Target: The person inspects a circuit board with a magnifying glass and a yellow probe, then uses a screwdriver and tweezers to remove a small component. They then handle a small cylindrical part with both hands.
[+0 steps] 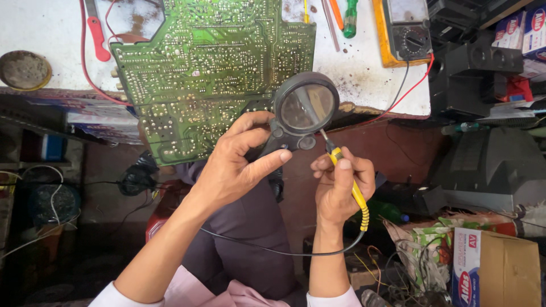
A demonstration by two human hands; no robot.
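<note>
Cluttered repair bench: a stained white worktop (364,74) carries a green circuit board (210,68), solder side up, its near edge overhanging toward the person's lap. The left hand (239,167) is closed on the dark handle of a round black magnifier (305,108), thumb along the stem, lens held just off the board's near right corner. The right hand (341,182) pinches a yellow-handled probe (355,193) between thumb and fingers, pen-fashion. The probe's long axis runs up and left from the grip; its metal tip lies under the lens, apparently at or near the board edge, though contact cannot be confirmed. The right hand is nearer the tip; both wrists are raised, forearms converging. A black lead (273,249) loops below. Beyond the board: a yellow multimeter (405,31), red pliers (98,34), a screwdriver (350,17). A cardboard box (500,267) sits at lower right.
</note>
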